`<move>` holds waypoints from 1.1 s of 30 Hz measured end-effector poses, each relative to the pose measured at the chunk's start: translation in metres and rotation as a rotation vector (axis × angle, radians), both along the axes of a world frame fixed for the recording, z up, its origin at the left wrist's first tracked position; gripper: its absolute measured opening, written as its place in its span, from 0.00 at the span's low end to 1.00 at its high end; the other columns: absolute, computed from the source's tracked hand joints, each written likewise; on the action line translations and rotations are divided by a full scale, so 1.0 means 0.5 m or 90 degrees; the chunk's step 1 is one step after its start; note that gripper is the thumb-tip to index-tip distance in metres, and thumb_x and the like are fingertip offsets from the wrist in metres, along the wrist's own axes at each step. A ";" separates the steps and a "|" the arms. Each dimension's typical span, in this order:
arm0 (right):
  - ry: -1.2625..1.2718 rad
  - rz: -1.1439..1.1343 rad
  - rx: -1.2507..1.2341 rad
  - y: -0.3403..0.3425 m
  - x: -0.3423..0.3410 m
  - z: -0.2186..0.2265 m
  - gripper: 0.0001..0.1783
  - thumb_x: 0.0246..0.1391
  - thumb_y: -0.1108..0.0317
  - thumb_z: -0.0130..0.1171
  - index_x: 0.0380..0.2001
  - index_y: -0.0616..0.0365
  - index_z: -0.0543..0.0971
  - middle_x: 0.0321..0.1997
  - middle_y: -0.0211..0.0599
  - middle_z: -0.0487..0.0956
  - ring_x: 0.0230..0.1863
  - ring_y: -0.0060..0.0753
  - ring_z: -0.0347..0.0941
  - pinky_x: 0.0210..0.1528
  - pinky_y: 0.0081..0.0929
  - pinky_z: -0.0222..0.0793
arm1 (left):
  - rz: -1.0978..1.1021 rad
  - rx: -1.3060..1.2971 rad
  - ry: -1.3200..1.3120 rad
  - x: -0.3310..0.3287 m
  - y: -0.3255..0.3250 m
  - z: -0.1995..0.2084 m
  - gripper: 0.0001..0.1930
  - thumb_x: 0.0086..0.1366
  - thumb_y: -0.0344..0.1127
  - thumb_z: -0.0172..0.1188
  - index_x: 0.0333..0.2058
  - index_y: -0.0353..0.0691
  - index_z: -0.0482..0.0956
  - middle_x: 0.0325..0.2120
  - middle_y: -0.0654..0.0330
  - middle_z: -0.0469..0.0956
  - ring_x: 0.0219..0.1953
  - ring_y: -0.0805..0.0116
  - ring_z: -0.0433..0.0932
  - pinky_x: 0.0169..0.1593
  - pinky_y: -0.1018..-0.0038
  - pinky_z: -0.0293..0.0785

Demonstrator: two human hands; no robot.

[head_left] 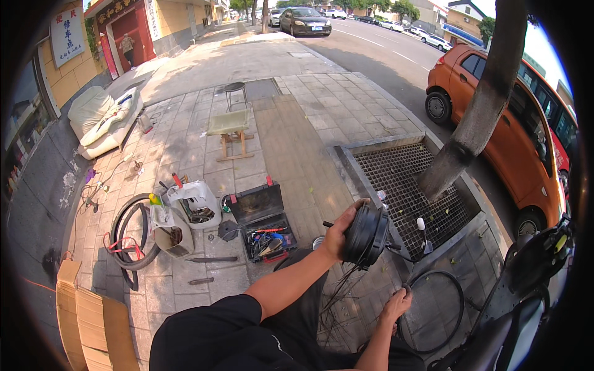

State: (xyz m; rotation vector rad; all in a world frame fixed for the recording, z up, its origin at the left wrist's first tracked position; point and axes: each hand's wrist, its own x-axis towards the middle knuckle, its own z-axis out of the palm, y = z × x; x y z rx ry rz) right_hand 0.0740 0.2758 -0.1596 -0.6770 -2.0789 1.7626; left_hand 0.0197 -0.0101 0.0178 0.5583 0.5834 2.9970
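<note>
My left hand (pixel 340 234) is closed round one side of a black wheel hub motor (pixel 366 236), held up in front of me. A short axle end sticks out beside the fingers. Thin dark wires (pixel 339 297) hang below the motor toward the paving. Lower and to the right, my right hand (pixel 396 304) is closed at the left edge of a thin black hose-like loop (pixel 462 297). Whether the loop is a tyre, a tube or a cable, I cannot tell.
An open black toolbox (pixel 260 213) and cut-open white containers (pixel 197 204) of tools stand left. Nearby lie black tyres (pixel 117 232) and cardboard (pixel 93 315). A grated tree pit (pixel 402 164) and leaning trunk (pixel 473 123) are right, beside an orange car (pixel 516 148).
</note>
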 end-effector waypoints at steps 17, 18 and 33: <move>0.362 0.447 0.455 -0.182 -0.012 0.613 0.15 0.70 0.74 0.53 0.56 0.65 0.79 0.42 0.51 0.81 0.35 0.50 0.79 0.43 0.35 0.77 | 0.048 -0.089 -0.017 0.001 0.004 0.009 0.26 0.81 0.46 0.48 0.70 0.40 0.65 0.56 0.55 0.78 0.56 0.65 0.80 0.62 0.68 0.76; 0.305 0.428 0.428 -0.156 -0.024 0.606 0.15 0.70 0.73 0.54 0.56 0.65 0.79 0.45 0.52 0.83 0.43 0.51 0.82 0.48 0.38 0.77 | 0.050 -0.101 -0.036 -0.001 0.013 0.012 0.26 0.81 0.47 0.48 0.70 0.40 0.65 0.57 0.55 0.77 0.56 0.65 0.80 0.62 0.68 0.76; 0.256 0.535 0.501 -0.076 -0.008 0.672 0.07 0.64 0.72 0.60 0.41 0.64 0.83 0.35 0.46 0.79 0.36 0.53 0.78 0.40 0.39 0.74 | -0.044 -0.018 0.067 0.003 0.015 0.016 0.30 0.79 0.52 0.47 0.71 0.39 0.59 0.56 0.45 0.76 0.57 0.48 0.81 0.57 0.51 0.83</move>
